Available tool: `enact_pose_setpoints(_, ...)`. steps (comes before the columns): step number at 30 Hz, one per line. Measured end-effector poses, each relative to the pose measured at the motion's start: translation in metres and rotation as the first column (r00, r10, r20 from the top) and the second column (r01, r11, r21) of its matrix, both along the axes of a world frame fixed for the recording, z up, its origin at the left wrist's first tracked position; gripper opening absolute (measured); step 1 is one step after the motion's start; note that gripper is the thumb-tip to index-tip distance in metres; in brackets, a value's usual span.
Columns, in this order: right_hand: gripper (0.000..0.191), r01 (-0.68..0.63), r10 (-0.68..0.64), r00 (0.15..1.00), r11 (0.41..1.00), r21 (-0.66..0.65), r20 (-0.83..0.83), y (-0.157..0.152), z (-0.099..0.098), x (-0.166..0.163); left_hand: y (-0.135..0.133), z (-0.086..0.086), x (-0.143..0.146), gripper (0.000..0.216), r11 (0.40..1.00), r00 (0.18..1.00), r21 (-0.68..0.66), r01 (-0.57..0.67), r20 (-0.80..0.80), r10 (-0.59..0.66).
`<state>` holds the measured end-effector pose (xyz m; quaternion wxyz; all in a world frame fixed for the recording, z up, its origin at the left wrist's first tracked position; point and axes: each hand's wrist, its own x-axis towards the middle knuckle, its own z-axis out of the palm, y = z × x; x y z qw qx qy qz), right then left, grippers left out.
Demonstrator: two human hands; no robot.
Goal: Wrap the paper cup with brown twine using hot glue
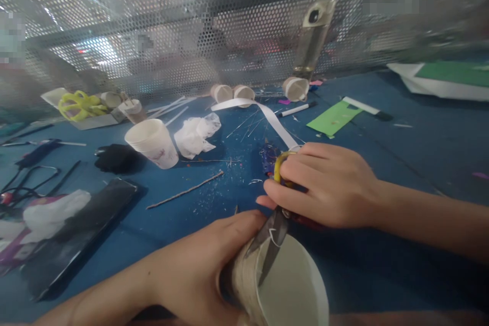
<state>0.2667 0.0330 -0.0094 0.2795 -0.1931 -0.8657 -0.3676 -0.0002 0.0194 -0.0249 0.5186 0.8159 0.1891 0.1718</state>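
My left hand [214, 260] wraps around a paper cup [292, 280] at the bottom of the view, its pale round face turned toward me and its side wound with beige cord. In my right hand [328, 183] is a pair of scissors [278, 234] with a yellow handle; its fingers are closed through the loops. The blades are parted, one on each side of the cup's edge. A small white scrap lies across the blades near the pivot. Past my right hand, a white strip [273, 119] stretches back over the blue table [214, 204].
Left of centre stand stacked paper cups [151, 140] beside crumpled white plastic [196, 135]. A twig-like cord [185, 190] lies nearer. A black phone-like slab [87, 234] is at left, a green card [334, 117] at right. A clear bottle [315, 33] stands by the perforated metal screen [168, 25].
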Motion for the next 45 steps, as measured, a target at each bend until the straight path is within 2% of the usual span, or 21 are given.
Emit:
enact_pose_setpoints(1, 0.024, 0.003, -0.003, 1.000, 1.000, -0.001, -0.002, 0.000, 0.000, 0.000, 0.000, 0.001, 0.000, 0.044, 1.000, 1.000, -0.013, -0.010, -0.002, 0.010)
enact_pose_setpoints(2, 0.023, 0.007, -0.007, 1.000, 1.000, -0.004, -0.005, -0.001, 0.000, 0.000, -0.001, 0.003, -0.001, 0.044, 0.999, 0.999, 0.001, 0.037, 0.034, -0.037)
enact_pose_setpoints(4, 0.023, 0.016, -0.016, 1.000, 1.000, -0.008, -0.008, -0.002, 0.000, -0.001, -0.004, 0.008, -0.001, 0.041, 0.998, 0.998, -0.036, -0.047, -0.048, 0.045)
enact_pose_setpoints(7, 0.022, 0.017, -0.017, 1.000, 1.000, 0.003, -0.004, -0.003, 0.001, -0.001, -0.005, 0.013, 0.000, 0.044, 0.998, 0.996, -0.036, -0.051, -0.081, 0.048)
enact_pose_setpoints(8, 0.022, 0.020, -0.020, 1.000, 1.000, 0.005, -0.003, -0.003, 0.002, -0.001, -0.005, 0.013, 0.000, 0.045, 0.998, 0.997, -0.052, -0.041, -0.063, 0.037)
enact_pose_setpoints(9, 0.023, 0.025, -0.025, 1.000, 1.000, 0.007, -0.001, -0.003, 0.002, 0.000, -0.005, 0.013, 0.000, 0.047, 0.998, 0.999, -0.060, 0.022, -0.026, -0.024)
enact_pose_setpoints(10, 0.025, 0.030, -0.030, 1.000, 1.000, 0.006, 0.000, -0.003, 0.003, 0.000, -0.005, 0.013, 0.000, 0.048, 0.997, 0.998, -0.065, -0.030, -0.051, 0.026)
enact_pose_setpoints(13, 0.030, 0.031, -0.031, 1.000, 1.000, -0.006, 0.004, -0.003, 0.004, 0.001, -0.006, 0.012, -0.001, 0.049, 0.997, 0.994, -0.049, -0.066, -0.093, 0.061)
enact_pose_setpoints(15, 0.032, 0.028, -0.027, 1.000, 0.999, -0.022, 0.011, -0.003, 0.005, 0.002, -0.006, 0.012, -0.002, 0.048, 0.998, 0.995, -0.029, -0.058, -0.082, 0.055)
enact_pose_setpoints(17, 0.034, 0.030, -0.029, 0.999, 0.999, -0.035, 0.015, -0.003, 0.005, 0.002, -0.007, 0.012, -0.002, 0.053, 0.999, 1.000, -0.040, 0.023, 0.015, -0.022)
enact_pose_setpoints(20, 0.035, 0.033, -0.032, 0.999, 0.999, -0.040, 0.014, -0.003, 0.006, 0.002, -0.007, 0.008, -0.001, 0.051, 0.997, 0.999, -0.064, -0.043, -0.018, 0.042)
enact_pose_setpoints(21, 0.037, 0.035, -0.035, 0.999, 0.999, -0.040, 0.014, -0.002, 0.006, 0.002, -0.007, 0.005, 0.000, 0.055, 0.996, 0.999, -0.075, -0.043, 0.001, 0.043)
enact_pose_setpoints(22, 0.038, 0.040, -0.039, 0.999, 0.998, -0.042, 0.014, -0.001, 0.006, 0.002, -0.006, 0.002, -0.001, 0.072, 0.994, 0.995, -0.094, -0.064, 0.066, 0.071)
enact_pose_setpoints(24, 0.039, 0.049, -0.048, 0.999, 0.998, -0.046, 0.015, 0.000, 0.005, 0.003, -0.004, -0.004, -0.002, 0.098, 0.991, 0.984, -0.135, -0.015, 0.172, 0.039)
enact_pose_setpoints(29, 0.037, 0.120, -0.120, 0.993, 0.992, -0.038, -0.004, 0.001, 0.004, 0.003, 0.000, -0.012, -0.005, 0.099, 0.987, 0.973, -0.157, 0.035, 0.232, 0.003)
enact_pose_setpoints(33, 0.039, 0.170, -0.170, 0.985, 0.984, -0.058, -0.003, 0.000, 0.004, 0.004, -0.002, -0.012, -0.004, 0.111, 0.977, 0.955, -0.212, -0.024, 0.284, 0.085)
enact_pose_setpoints(35, 0.038, 0.158, -0.159, 0.987, 0.984, -0.088, -0.008, 0.000, 0.004, 0.005, -0.004, -0.011, -0.003, 0.104, 0.954, 0.970, -0.300, 0.001, 0.233, 0.072)
enact_pose_setpoints(40, 0.041, 0.100, -0.108, 0.993, 0.981, -0.168, -0.040, 0.003, 0.004, 0.007, -0.008, -0.003, -0.004, 0.091, 0.916, 0.963, -0.399, -0.037, 0.232, 0.140)
enact_pose_setpoints(45, 0.042, 0.105, -0.111, 0.994, 0.973, -0.206, -0.018, 0.005, 0.002, 0.010, -0.009, 0.006, -0.005, 0.075, 0.813, 0.972, -0.581, -0.015, 0.182, 0.148)
